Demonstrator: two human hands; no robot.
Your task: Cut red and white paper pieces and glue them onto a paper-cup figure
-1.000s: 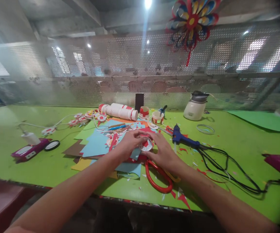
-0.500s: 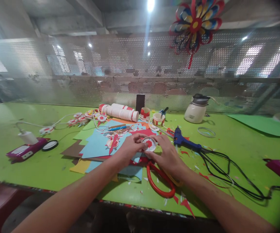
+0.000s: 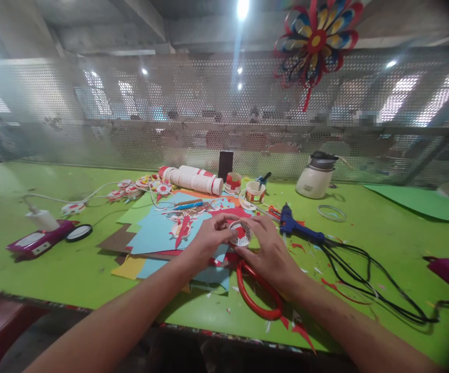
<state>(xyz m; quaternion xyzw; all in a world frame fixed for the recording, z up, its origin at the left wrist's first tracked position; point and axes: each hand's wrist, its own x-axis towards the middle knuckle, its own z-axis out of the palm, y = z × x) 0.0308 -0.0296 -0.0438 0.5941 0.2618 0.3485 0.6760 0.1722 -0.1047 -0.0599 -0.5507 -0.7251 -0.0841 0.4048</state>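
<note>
Paper disc (image 3: 241,232), round, white with red markings, is pinched between both hands just above the coloured paper sheets (image 3: 158,233) on the green desk (image 3: 53,269). Left hand (image 3: 209,239) has its grip closed on the disc's left edge; right hand (image 3: 270,247) has its grip closed on the right edge. Red-handled scissors (image 3: 257,295) lie directly below the disc, partly under the right hand. Blue glue gun (image 3: 298,228) lies just right of the disc, its black cord (image 3: 364,280) trailing further right. White rolled tube (image 3: 193,178) lies behind the disc.
</note>
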